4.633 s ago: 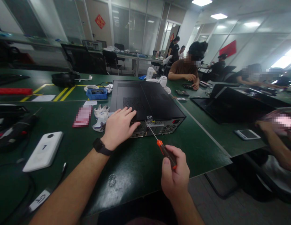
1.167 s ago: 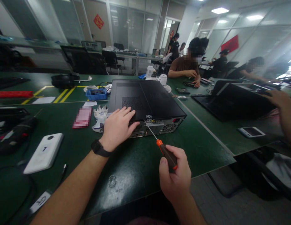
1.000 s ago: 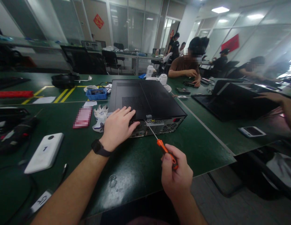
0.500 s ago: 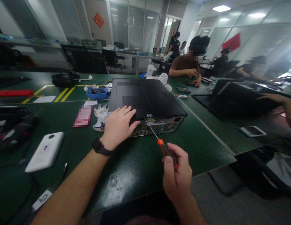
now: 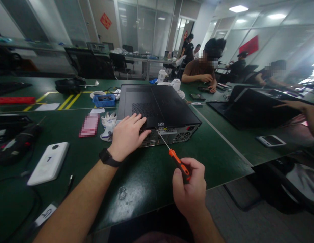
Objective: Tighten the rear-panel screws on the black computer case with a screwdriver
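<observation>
A black computer case lies flat on the green table, its rear panel with a fan grille facing me. My left hand, fingers spread, rests on the case's near left edge and holds nothing. In my right hand is an orange and black screwdriver, gripped near the end of its handle. Its thin shaft points up and left, the tip at the top edge of the rear panel, just right of my left thumb. The spot under the tip is too small to make out.
Left of the case are a white glove, a blue tray and a pink item. A white box lies nearer me. At right are a phone and another person's hand on a black panel.
My right hand has shifted slightly down and left along the handle, and the handle has turned, showing more orange. My left hand stays in place.
</observation>
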Demonstrator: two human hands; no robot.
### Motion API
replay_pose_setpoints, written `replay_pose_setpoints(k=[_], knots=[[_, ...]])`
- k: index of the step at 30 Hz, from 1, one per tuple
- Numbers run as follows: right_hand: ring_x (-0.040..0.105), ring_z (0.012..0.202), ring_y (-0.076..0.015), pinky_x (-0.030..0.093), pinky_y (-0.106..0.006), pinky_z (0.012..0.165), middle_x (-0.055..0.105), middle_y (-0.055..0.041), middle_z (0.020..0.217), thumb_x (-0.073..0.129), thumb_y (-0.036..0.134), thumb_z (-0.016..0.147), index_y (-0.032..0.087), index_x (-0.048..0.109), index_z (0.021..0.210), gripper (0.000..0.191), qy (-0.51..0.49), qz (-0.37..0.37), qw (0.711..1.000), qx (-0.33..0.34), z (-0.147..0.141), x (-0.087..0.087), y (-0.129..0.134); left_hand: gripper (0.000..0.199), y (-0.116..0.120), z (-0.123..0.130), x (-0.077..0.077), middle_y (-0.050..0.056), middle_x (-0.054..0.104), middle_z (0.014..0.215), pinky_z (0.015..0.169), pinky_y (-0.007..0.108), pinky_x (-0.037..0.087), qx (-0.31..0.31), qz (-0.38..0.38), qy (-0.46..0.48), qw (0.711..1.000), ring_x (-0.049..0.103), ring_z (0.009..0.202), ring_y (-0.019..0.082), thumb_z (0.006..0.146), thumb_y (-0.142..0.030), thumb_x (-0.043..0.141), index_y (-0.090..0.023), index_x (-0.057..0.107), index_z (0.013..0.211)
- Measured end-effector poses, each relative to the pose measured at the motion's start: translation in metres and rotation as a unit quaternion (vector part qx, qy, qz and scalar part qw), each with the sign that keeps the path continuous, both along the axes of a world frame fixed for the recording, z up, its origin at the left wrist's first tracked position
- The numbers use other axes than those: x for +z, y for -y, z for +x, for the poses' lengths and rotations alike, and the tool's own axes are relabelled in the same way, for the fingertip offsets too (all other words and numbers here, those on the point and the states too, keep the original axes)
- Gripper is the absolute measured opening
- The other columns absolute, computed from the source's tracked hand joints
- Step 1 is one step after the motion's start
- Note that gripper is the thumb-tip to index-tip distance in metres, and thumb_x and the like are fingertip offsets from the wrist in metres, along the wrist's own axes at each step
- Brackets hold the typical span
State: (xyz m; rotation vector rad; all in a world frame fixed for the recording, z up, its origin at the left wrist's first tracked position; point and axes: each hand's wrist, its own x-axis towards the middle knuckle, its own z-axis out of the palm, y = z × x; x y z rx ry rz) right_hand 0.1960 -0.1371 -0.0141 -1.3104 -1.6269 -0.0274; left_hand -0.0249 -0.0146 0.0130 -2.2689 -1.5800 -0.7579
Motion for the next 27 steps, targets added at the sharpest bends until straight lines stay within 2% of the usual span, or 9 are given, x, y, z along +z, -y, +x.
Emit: replay_pose_setpoints(k=[5,10,16,19,22,24,27], knots=[[0.073,0.069,-0.0184,0.057,-0.03,0.061,0.073,-0.0042,0.087,0.059,0.03,0.095,0.021,0.059,0.117,0.024,-0.007,0.039,0.998,-0.042,0.001,-0.008,-0.004,0.046,0.0,0.0,0.001,0.015,0.065,0.144,0.116,0.052,0.046,-0.004,-0.004,0.009,1.0,0.06,0.135,0.034,0.098,-0.044,0.063,-0.017,0.067,0.134],[0.069,0.06,-0.0161,0.055,-0.028,0.058,0.072,-0.0016,0.081,0.054,0.032,0.099,0.02,0.059,0.118,0.023,-0.036,-0.003,0.998,-0.042,0.003,-0.008,-0.004,0.047,0.0,0.0,0.0,0.014,0.065,0.144,0.116,0.051,0.046,-0.001,-0.004,0.006,1.0,0.06,0.136,0.034,0.098,-0.045,0.063,-0.017,0.067,0.135],[0.073,0.082,-0.0204,0.059,-0.034,0.07,0.072,-0.0087,0.1,0.05,0.026,0.098,0.02,0.06,0.12,0.025,0.012,0.018,1.0,-0.008,0.003,0.003,-0.004,0.046,0.0,0.0,-0.001,0.014,0.064,0.145,0.117,0.051,0.046,-0.001,-0.002,0.007,1.0,0.059,0.136,0.034,0.097,-0.045,0.064,-0.017,0.067,0.134],[0.071,0.071,-0.0175,0.058,-0.031,0.065,0.073,-0.0051,0.09,0.048,0.024,0.1,0.021,0.062,0.121,0.025,0.001,0.026,1.0,-0.004,0.004,-0.002,-0.005,0.045,0.001,0.001,0.0,0.013,0.065,0.144,0.116,0.051,0.046,0.002,0.0,0.003,1.0,0.059,0.136,0.033,0.097,-0.045,0.064,-0.018,0.067,0.134],[0.065,0.056,-0.014,0.054,-0.027,0.056,0.07,-0.0001,0.077,0.045,0.025,0.103,0.02,0.06,0.126,0.028,-0.024,-0.012,1.0,0.013,0.004,-0.005,-0.004,0.046,0.0,0.001,0.0,0.014,0.065,0.144,0.116,0.051,0.046,0.001,-0.002,0.006,1.0,0.06,0.136,0.034,0.097,-0.045,0.064,-0.018,0.067,0.134],[0.067,0.061,-0.0151,0.056,-0.028,0.058,0.071,-0.0022,0.084,0.048,0.027,0.101,0.02,0.058,0.128,0.029,-0.024,-0.016,1.0,0.01,0.002,-0.003,-0.003,0.046,0.0,0.0,0.0,0.014,0.065,0.144,0.116,0.051,0.046,-0.002,-0.004,0.011,1.0,0.06,0.136,0.034,0.096,-0.044,0.065,-0.018,0.067,0.134],[0.073,0.08,-0.0195,0.06,-0.033,0.069,0.073,-0.0084,0.101,0.054,0.026,0.097,0.019,0.059,0.122,0.027,-0.001,0.022,1.0,-0.015,0.0,0.003,-0.003,0.046,0.0,0.0,-0.001,0.013,0.064,0.145,0.117,0.051,0.045,-0.003,-0.004,0.013,1.0,0.059,0.136,0.033,0.097,-0.044,0.064,-0.018,0.066,0.135]])
